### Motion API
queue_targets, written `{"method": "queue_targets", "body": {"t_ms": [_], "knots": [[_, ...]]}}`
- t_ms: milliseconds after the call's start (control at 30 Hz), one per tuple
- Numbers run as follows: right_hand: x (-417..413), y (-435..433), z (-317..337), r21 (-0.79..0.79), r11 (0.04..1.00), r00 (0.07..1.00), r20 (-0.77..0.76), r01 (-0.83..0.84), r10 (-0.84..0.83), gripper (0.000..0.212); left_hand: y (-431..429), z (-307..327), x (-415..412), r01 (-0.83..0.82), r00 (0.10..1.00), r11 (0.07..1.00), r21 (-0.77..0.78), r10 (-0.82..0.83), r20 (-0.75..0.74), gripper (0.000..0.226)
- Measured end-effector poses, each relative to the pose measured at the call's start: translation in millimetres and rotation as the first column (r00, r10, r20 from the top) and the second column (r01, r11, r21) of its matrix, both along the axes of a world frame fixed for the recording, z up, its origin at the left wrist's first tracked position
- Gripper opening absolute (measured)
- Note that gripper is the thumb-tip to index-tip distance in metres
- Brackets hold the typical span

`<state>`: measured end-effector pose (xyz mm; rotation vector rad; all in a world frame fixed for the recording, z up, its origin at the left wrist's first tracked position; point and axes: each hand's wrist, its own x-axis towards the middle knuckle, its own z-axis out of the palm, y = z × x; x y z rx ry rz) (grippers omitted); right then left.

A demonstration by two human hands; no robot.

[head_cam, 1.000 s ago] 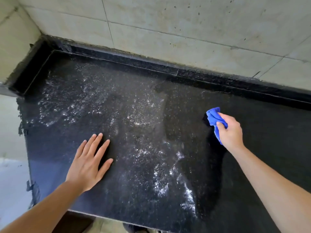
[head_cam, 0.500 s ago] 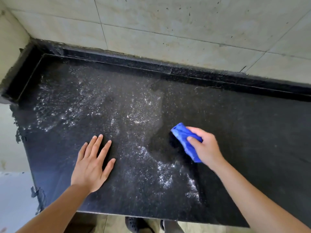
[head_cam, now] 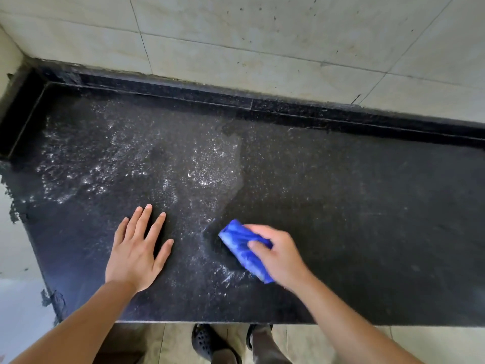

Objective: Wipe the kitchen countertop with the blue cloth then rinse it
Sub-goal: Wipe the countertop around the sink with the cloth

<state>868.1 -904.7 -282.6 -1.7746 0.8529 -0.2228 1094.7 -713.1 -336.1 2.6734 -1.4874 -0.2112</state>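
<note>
Blue cloth [head_cam: 245, 248]: bunched into a thick folded wad, bright blue with paler streaks, long axis running diagonally from upper left to lower right. It lies on the countertop [head_cam: 367, 206] near the front edge, roughly at mid-width, touching the surface.

Countertop: black speckled stone. Left half carries a glistening wet film with white flecks and beads; right half looks matte and darker, with a curved boundary between the two running from the back edge toward the cloth. A raised black lip [head_cam: 288, 109] runs along the back and left sides beneath the pale tiled wall [head_cam: 262, 35].

Right hand [head_cam: 275, 254]: fingers curled over the cloth's right side, thumb across its top, gripping it and pressing it onto the stone. Forearm enters from lower right.

Left hand [head_cam: 136, 252]: palm flat on the counter, fingers straight and slightly spread, pointing toward the wall, holding nothing. It sits just left of the cloth, apart from it.

A dark perforated shoe [head_cam: 203, 341] shows on the floor below the counter edge.
</note>
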Motion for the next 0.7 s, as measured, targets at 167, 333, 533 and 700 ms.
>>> {"method": "queue_targets", "body": {"t_ms": [167,333,533,700], "knots": [[-54,-55,-19,-0.405,0.853,0.883,-0.186,0.330,-0.430,0.033,1,-3,0,-0.003,1.000,1.000,-0.009,0.003,0.012,0.066],[-5,29,-47,-0.533,0.841,0.970,-0.140,0.097,-0.201,0.039,1,-5,0,0.001,1.000,1.000,-0.016,0.000,0.014,0.066],[-27,-16,0,-0.071,0.997,0.997,-0.060,0.036,-0.040,0.039,24,1,-4,-0.026,0.999,0.998,-0.054,0.024,-0.028,0.067],[-136,-37,-12,-0.379,0.852,0.853,-0.234,0.362,-0.467,0.036,81,0,-7,-0.108,0.994,0.993,-0.049,0.109,0.010,0.069]]}}
